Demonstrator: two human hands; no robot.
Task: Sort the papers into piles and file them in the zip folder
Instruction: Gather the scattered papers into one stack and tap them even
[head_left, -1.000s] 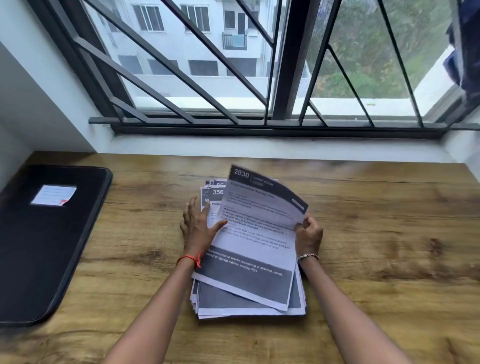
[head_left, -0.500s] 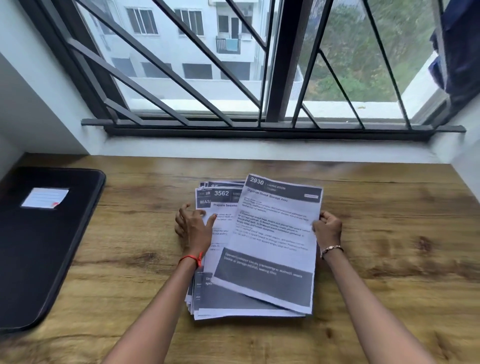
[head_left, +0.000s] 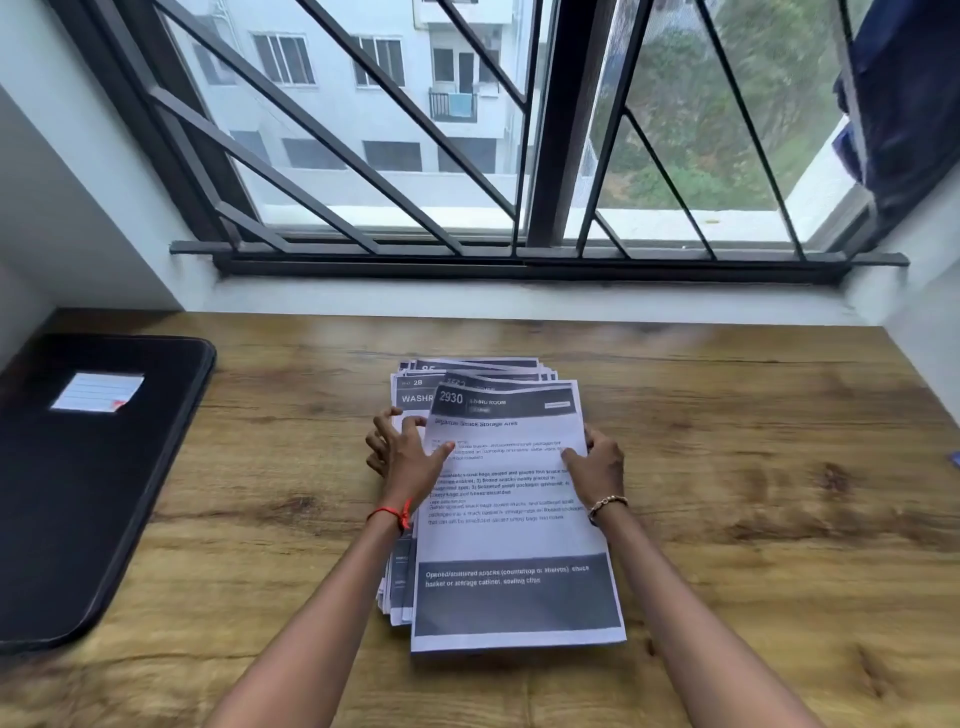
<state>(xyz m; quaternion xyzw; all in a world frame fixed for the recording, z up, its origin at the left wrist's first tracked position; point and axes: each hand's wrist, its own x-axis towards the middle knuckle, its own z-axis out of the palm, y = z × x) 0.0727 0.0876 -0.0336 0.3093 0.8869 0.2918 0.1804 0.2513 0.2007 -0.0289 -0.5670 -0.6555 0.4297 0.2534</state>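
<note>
A stack of printed papers (head_left: 410, 387) lies on the wooden desk (head_left: 753, 467) in front of me. Its top sheet (head_left: 514, 535), headed "2930 LIVING ROOM", lies flat, shifted a little right of the sheets below. My left hand (head_left: 402, 460) rests spread on the stack's left side, thumb touching the top sheet. At the sheet's right edge, my right hand (head_left: 597, 462) grips it with the thumb on top. The black zip folder (head_left: 93, 509), shut, with a white label (head_left: 98, 392), lies at the desk's left end.
A barred window (head_left: 519, 156) and white sill run along the desk's far edge. White walls close the desk in on the left and right. A dark blue cloth (head_left: 904, 88) hangs at the upper right. Bare wood shows on both sides of the stack.
The top sheet was lifted and curled a second ago; it has come down flat onto the stack, shifted right. My right hand moved with its edge. My left hand stayed on the stack.
</note>
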